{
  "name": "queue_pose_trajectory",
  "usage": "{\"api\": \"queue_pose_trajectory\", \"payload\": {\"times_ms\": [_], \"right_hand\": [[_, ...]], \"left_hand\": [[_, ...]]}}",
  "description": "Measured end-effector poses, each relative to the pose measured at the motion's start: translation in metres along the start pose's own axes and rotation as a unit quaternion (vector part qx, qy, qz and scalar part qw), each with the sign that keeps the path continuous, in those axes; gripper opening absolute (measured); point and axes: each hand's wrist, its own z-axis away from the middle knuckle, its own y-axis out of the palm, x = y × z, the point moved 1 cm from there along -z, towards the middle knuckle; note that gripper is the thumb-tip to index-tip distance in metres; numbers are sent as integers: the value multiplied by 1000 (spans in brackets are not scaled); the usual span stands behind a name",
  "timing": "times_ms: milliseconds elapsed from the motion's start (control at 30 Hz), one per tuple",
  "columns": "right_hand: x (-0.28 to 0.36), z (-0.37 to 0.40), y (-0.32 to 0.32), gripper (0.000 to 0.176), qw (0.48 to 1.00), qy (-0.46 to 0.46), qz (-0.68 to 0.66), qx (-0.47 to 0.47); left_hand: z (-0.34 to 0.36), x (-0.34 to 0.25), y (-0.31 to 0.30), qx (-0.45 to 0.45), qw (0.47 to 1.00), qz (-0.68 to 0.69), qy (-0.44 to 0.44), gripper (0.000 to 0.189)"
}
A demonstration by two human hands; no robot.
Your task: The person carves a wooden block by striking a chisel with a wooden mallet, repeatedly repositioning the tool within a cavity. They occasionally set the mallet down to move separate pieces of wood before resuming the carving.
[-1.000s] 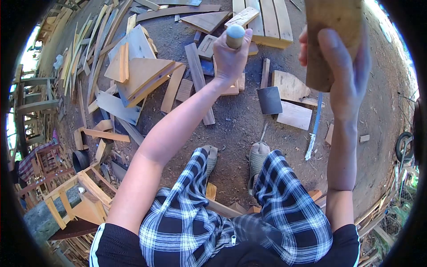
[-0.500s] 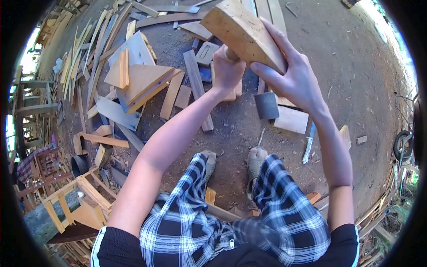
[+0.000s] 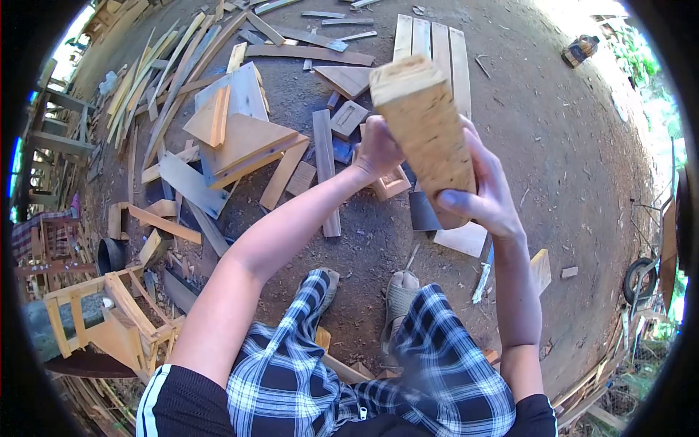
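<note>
A thick wooden mallet (image 3: 426,135) is held up in front of me, the end of its block-shaped head tilted toward the camera. My right hand (image 3: 484,182) grips the lower right of the head, thumb across the near face. At its left side my left hand (image 3: 378,151) is closed in a fist around the handle, which the hand and head hide now. Below the head, a dark grey cylinder (image 3: 422,211) and a pale board (image 3: 463,239) lie on the ground. A small wooden block with a recessed square (image 3: 393,182) shows behind my left wrist.
Stacked boards (image 3: 244,146) and a grey plank (image 3: 325,171) lie left of centre. Long strips (image 3: 171,73) are piled at the far left. Several slats (image 3: 440,47) lie ahead. A wooden frame (image 3: 109,313) stands at lower left, and a tyre (image 3: 639,282) at right.
The mallet has turned so its end now faces more toward me, and it has come lower. My right hand has moved down with it; my left fist stays closed. The view has shifted.
</note>
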Motion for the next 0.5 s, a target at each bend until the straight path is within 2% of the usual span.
{"api": "queue_pose_trajectory", "payload": {"times_ms": [33, 67, 100, 133, 167, 233, 333, 367, 400, 433, 467, 500], "right_hand": [[-2, 1, 0, 73, 1000, 12, 9, 11], [-6, 3, 0, 73, 1000, 10, 9, 11], [-11, 5, 0, 74, 999, -2, 32, 12], [-16, 5, 0, 75, 998, -16, 54, 14], [-20, 5, 0, 74, 996, -25, 86, 15], [-17, 5, 3, 73, 991, -34, 126, 4], [-10, 6, 3, 70, 983, -54, 171, -38], [-5, 8, -3, 67, 973, -72, 203, -81], [-1, 10, -8, 65, 960, -89, 233, -124], [0, 12, -11, 63, 975, -44, 129, -175], [4, 13, -18, 63, 975, -44, 129, -175], [9, 13, -27, 63, 961, -59, 140, -232]], "left_hand": [[6, 1, -6, 51, 994, -56, -77, 41], [12, 0, -11, 51, 994, -57, -75, 41], [5, -36, -11, 167, 968, 28, -187, 60], [4, -58, -12, 277, 909, 109, -293, 84], [12, -60, -11, 275, 911, 103, -290, 84], [20, -57, 2, 230, 893, 305, -237, 88], [14, -53, 14, 245, 901, 312, -177, 92], [1, -49, 22, 203, 978, 43, -35, 78], [-16, -77, 14, 278, 957, -76, -35, 76], [-17, -86, 17, 180, 966, -185, 8, 66], [-13, -95, 20, 77, 953, -290, 52, 55], [-4, -101, 21, 78, 952, -290, 53, 55]]}}
